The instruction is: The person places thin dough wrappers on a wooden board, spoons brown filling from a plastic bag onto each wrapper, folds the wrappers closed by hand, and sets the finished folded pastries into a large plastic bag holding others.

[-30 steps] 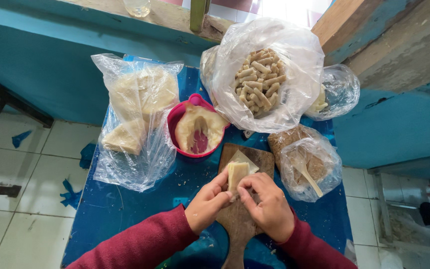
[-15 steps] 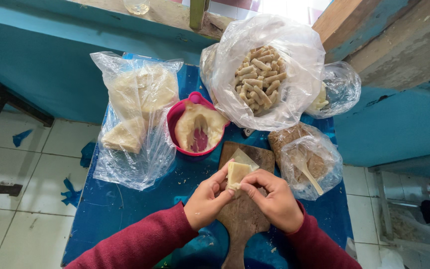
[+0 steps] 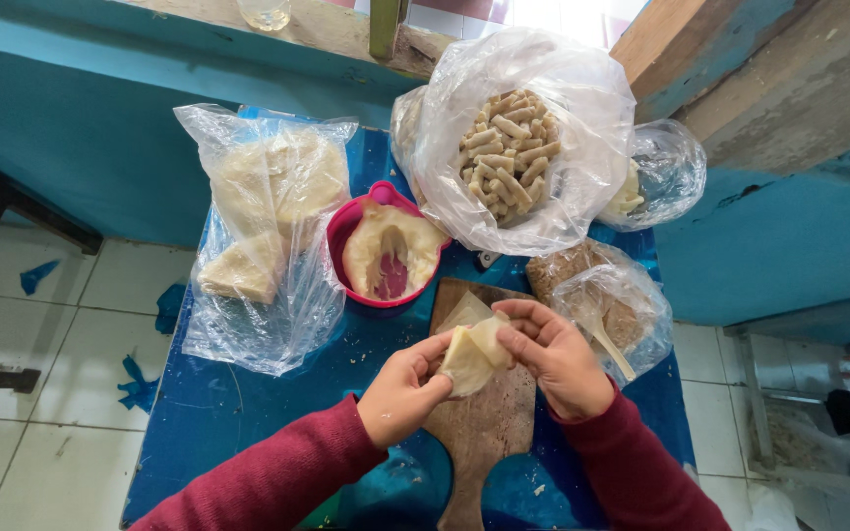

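Lifted off wooden board [image 3: 489, 423] now, both hands [image 3: 479, 369] pinch dough sheet [image 3: 474, 354] over blue table [image 3: 248, 413], tiled floor [image 3: 41, 442] below.

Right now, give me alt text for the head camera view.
Two hands, left hand and right hand, fold a pale dough wrapper above a wooden board on a blue table, with bagged rolls and a pink bowl behind.

Teal wall [image 3: 100, 147], white tile floor [image 3: 41, 393], blue table [image 3: 238, 413], daylight at window ledge [image 3: 327, 25]
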Available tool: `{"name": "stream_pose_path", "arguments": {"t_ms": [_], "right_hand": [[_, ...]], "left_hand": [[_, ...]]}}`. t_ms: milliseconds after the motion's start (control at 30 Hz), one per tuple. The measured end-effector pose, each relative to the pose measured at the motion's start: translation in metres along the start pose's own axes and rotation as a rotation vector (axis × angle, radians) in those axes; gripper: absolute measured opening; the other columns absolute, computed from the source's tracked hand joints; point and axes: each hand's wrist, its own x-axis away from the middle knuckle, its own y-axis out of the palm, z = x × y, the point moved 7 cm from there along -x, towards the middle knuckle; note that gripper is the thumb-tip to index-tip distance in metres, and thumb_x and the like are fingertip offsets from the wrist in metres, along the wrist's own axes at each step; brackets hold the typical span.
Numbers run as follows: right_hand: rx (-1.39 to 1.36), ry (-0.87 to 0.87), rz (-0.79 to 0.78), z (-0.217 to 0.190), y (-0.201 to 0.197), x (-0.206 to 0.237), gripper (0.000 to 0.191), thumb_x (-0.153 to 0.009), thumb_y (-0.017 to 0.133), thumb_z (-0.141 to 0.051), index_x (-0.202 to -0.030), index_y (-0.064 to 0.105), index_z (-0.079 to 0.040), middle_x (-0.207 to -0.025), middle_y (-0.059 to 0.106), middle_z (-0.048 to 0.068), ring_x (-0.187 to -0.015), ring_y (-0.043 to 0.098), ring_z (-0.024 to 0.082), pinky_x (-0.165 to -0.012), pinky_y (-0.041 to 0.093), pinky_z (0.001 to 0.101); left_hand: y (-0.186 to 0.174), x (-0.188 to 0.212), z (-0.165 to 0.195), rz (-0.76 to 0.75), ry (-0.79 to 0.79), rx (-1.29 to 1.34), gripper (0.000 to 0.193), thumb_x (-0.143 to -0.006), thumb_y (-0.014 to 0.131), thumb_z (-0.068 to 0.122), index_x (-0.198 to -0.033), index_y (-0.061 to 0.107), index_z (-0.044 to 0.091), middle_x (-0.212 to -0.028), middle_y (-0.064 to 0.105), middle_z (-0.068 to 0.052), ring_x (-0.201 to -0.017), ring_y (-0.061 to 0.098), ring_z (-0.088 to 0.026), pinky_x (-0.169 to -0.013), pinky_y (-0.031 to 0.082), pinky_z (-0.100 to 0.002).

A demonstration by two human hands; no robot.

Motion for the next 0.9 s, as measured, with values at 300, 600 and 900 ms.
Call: {"name": "stream_pose_path", "arguments": {"t_ms": [300, 600, 900], "right_hand": [[0.304, -0.338, 0.117, -0.050, 0.003, 0.004, 0.052, -0.088, 0.069, 0.003, -0.137, 0.052, -0.003, -0.109, 0.062, 0.007, -0.095, 0.068, 0.014, -0.082, 0.057, 0.0285], [0.509, -0.216, 0.094, -0.009, 0.029, 0.000, 0.045, -0.087, 0.072, -0.005, -0.130, 0.060, -0.007, -0.100, 0.064, 0.004, -0.080, 0.068, 0.012, -0.067, 0.057, 0.0269], [0.897, -0.345, 0.213, -0.006, 0.015, 0.007, 0.044, -0.084, 0.076, -0.010, -0.126, 0.065, -0.011, -0.089, 0.069, 0.003, -0.072, 0.065, 0.007, -0.066, 0.055, 0.0244]], "left_hand": [[-0.045, 0.011, 0.037, 0.488, 0.316, 0.074, 0.052, -0.092, 0.047, -0.004, -0.145, 0.049, -0.004, -0.130, 0.067, -0.014, -0.113, 0.069, -0.020, -0.098, 0.056, -0.034], [-0.050, 0.014, 0.050, 0.532, 0.389, 0.073, 0.051, -0.095, 0.047, -0.003, -0.146, 0.047, -0.004, -0.133, 0.066, -0.016, -0.118, 0.068, -0.023, -0.102, 0.055, -0.035], [-0.049, 0.008, 0.035, 0.482, 0.319, 0.081, 0.055, -0.094, 0.046, -0.004, -0.148, 0.044, -0.002, -0.135, 0.063, -0.015, -0.119, 0.067, -0.023, -0.101, 0.056, -0.036]]}}
